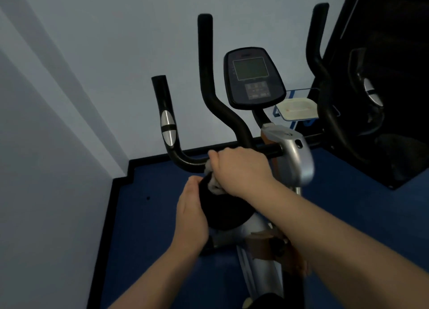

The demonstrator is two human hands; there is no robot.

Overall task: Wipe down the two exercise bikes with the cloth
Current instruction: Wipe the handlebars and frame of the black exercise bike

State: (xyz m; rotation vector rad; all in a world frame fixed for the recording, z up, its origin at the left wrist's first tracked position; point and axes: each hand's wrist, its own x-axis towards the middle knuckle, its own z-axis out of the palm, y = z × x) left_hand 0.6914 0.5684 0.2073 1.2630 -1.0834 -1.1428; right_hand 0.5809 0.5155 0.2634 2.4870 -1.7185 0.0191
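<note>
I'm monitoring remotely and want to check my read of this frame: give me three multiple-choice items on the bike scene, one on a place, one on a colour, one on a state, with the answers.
1. Where is the right hand?
A. on the console
B. on the horizontal handlebar with the cloth
C. on the floor

2. What colour is the floor?
A. blue
B. red
C. white

3. What state is the console screen in?
A. brightly lit with numbers
B. cracked
C. dim, with no readable display

Answers:
1. B: the right hand is curled over the bar, with the pale cloth bunched beneath it.
2. A: the flooring under the exercise bike is dark blue, edged in black.
3. C: the screen looks a dull grey-green with no figures legible.

The left hand grips a black rounded part below the bar.
</note>
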